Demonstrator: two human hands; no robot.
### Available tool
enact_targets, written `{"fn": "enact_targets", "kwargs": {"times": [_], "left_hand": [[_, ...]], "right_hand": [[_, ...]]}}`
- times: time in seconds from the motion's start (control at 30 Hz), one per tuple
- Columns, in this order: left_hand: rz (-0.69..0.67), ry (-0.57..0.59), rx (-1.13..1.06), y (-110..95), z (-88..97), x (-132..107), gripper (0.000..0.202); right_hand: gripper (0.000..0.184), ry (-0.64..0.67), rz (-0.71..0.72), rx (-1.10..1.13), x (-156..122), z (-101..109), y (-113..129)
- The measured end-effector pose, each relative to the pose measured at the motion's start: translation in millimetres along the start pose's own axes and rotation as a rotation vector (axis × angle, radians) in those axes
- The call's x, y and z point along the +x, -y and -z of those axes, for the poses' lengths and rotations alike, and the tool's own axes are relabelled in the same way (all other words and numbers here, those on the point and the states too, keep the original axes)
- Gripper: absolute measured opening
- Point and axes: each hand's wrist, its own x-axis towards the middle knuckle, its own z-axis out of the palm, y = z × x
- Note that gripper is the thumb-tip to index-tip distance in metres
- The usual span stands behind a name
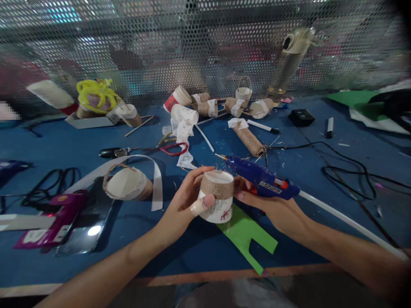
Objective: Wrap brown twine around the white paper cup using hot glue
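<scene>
My left hand (188, 201) is wrapped round a paper cup (216, 196) turned upside down, its upper half bound in brown twine and its lower half white with a small print. A plaster covers the thumb. My right hand (272, 209) grips a blue hot glue gun (261, 177), nozzle pointing left and away, just behind the cup; its fingertips touch the cup's right side. A green paper cut-out (245, 233) lies on the blue table (192, 256) under both hands.
A twine-wrapped cup with a white paper strip (128, 184) lies to the left beside a phone (86, 222). Red-handled scissors (170, 149), a twine spool (248, 139), several decorated cups (208, 107), markers, black cables (346, 167) and a bottle (289, 64) stand before a mesh wall.
</scene>
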Motion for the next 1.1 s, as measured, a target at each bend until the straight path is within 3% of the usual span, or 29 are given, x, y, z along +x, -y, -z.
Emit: {"fn": "enact_targets", "kwargs": {"times": [0.27, 0.5, 0.87, 1.1], "left_hand": [[0.076, 0.022, 0.069, -0.7, 4.5, 1.9, 0.054], [0.132, -0.080, 0.058, -6.1, -3.5, 5.6, 0.048], [0.080, -0.125, 0.031, -4.2, -5.6, 5.6, 0.046], [0.082, -0.072, 0.076, -5.6, -3.7, 2.1, 0.045]], "right_hand": [[0.022, -0.091, -0.040, -0.104, -1.5, -4.2, 7.2], [0.027, -0.160, -0.115, -0.092, -4.8, -8.9, 5.7], [0.018, -0.106, -0.026, -0.084, -2.9, -4.7, 6.0], [0.019, -0.119, -0.046, -0.083, -4.3, -6.5, 7.4]]}}
